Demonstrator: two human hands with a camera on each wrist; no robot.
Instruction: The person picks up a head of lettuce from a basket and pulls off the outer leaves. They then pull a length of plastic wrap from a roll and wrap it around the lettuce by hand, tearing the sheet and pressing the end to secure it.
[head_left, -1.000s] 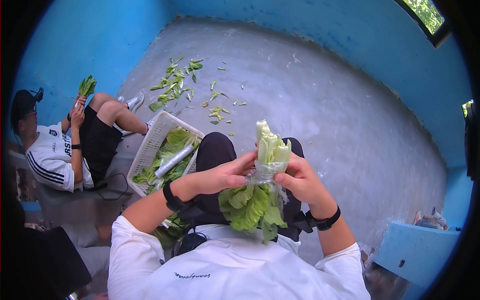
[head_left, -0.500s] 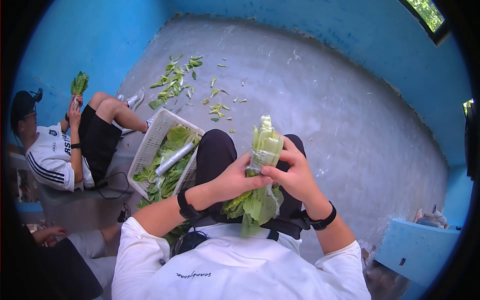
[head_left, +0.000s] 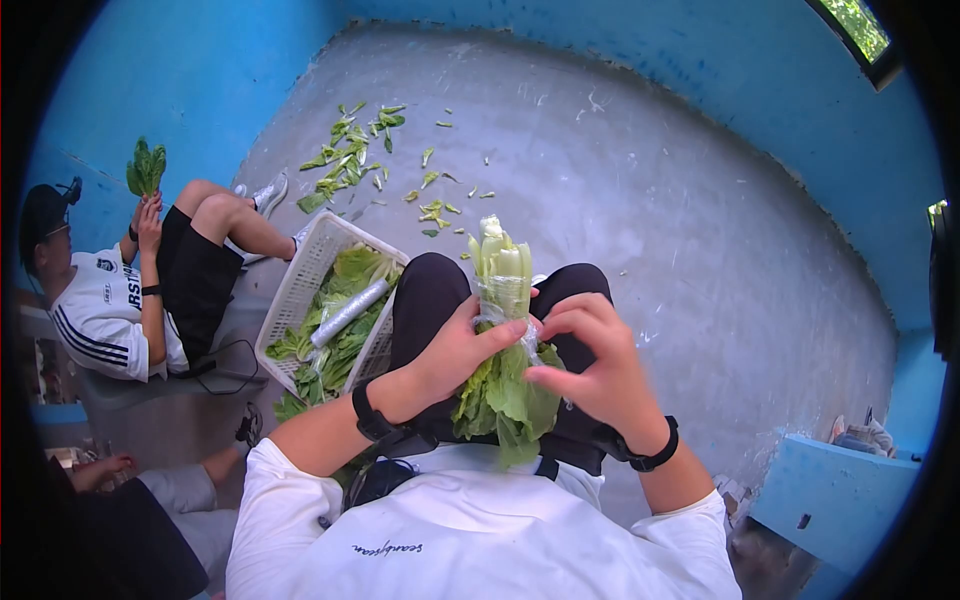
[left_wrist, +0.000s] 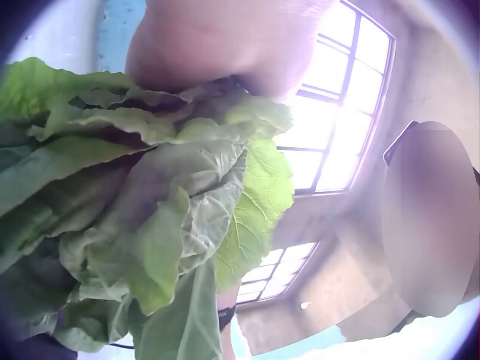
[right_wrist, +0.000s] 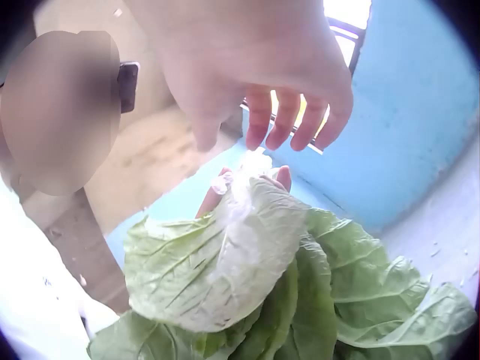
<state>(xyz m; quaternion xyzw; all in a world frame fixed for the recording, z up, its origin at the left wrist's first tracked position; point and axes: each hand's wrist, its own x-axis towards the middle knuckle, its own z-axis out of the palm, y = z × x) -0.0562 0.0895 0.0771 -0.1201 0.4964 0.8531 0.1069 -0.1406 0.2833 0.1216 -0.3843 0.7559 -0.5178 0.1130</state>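
Note:
A bunch of leafy greens (head_left: 508,395) is upright over the lap, its pale stalks pointing away and its leaves toward the body. Clear plastic film (head_left: 503,292) wraps the stalks. My left hand (head_left: 452,352) grips the bunch around its wrapped middle, thumb across the front. Just right of the bunch, my right hand (head_left: 600,352) is held apart from it, thumb and fingers spread with nothing between them. In the right wrist view, a gathered twist of film (right_wrist: 251,166) stands up below the right fingertips. Leaves hide most of the left fingers in the left wrist view.
Left of the knees stands a white plastic crate (head_left: 285,290) holding greens and a roll of film (head_left: 350,313). Loose leaf trimmings (head_left: 345,155) lie on the grey floor ahead. A seated person (head_left: 120,290) at left holds another bunch. A blue ledge (head_left: 830,500) is at right.
The bunch has shifted left and slightly away from the body. My right hand has let go and drawn off to the right, while the left hand keeps its grip.

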